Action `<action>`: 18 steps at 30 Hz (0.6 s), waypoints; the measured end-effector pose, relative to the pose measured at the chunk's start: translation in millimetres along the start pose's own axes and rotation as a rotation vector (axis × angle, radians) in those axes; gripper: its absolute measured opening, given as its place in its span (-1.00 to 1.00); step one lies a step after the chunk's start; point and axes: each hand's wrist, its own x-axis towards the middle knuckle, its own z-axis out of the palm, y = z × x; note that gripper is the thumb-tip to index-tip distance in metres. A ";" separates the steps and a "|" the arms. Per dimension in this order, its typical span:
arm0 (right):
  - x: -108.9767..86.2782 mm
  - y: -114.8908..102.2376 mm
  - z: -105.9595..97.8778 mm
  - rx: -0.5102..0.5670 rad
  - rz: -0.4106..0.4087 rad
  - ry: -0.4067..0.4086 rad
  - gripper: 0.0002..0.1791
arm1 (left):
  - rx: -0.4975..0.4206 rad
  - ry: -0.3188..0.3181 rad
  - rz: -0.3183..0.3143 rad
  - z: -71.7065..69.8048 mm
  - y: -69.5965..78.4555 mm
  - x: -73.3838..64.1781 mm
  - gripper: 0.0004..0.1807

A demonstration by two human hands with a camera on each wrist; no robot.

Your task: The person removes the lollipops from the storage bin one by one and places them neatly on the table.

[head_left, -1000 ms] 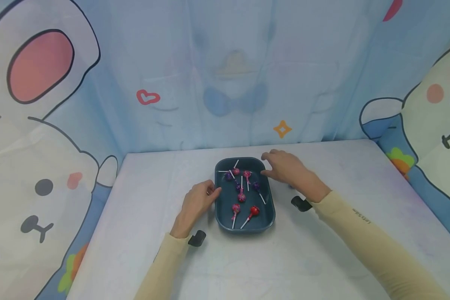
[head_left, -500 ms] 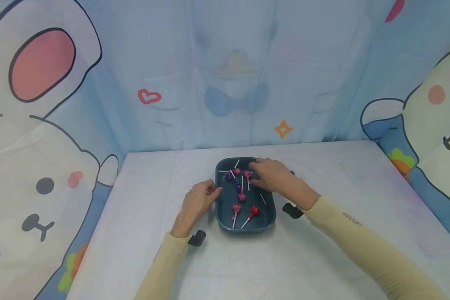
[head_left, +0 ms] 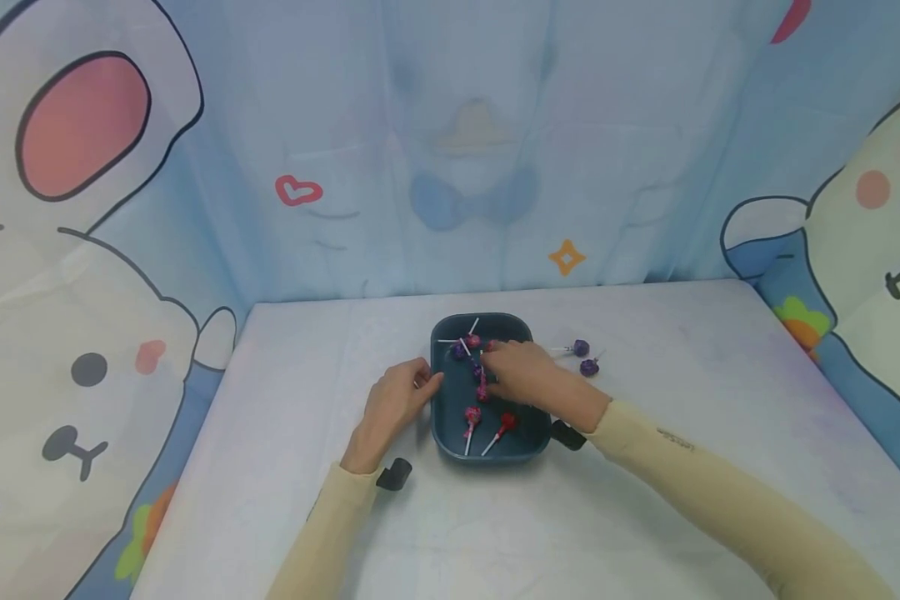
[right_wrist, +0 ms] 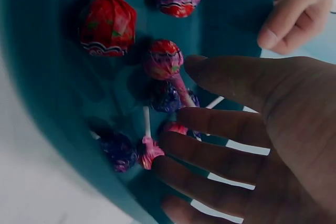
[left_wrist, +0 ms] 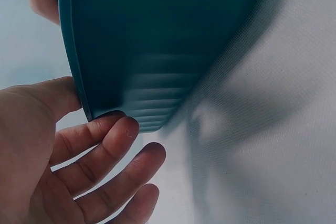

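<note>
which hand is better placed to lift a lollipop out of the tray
The right hand, probably: it is over the tray, close to the lollipops inside, while the left hand holds the tray from its left side.

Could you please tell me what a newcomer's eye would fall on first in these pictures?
Probably the huge cartoon rabbit on the left of the backdrop. Next, the dark teal tray of bright lollipops mid-table, with the right hand over it. Two purple lollipops lie on the table just right of it.
</note>
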 end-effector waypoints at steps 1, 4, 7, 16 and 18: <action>1.2 -0.6 1.3 -0.004 0.002 -0.012 -0.60 | -0.002 0.000 -0.001 -0.1 0.2 0.0 -0.72; 4.5 -2.0 4.1 0.003 -0.001 -0.050 -0.64 | -0.002 0.000 -0.004 -0.5 0.7 -0.1 -0.72; 6.9 -3.1 5.2 0.018 -0.001 -0.087 -0.67 | -0.007 -0.004 -0.007 -1.1 1.2 -0.2 -0.71; 9.7 -4.3 12.6 0.058 -0.010 -0.130 -0.73 | -0.005 0.001 0.005 -2.0 1.0 -0.4 -0.70; 9.8 -3.9 14.6 0.055 -0.022 -0.130 -0.72 | -0.007 0.000 0.006 -1.9 0.8 -0.5 -0.69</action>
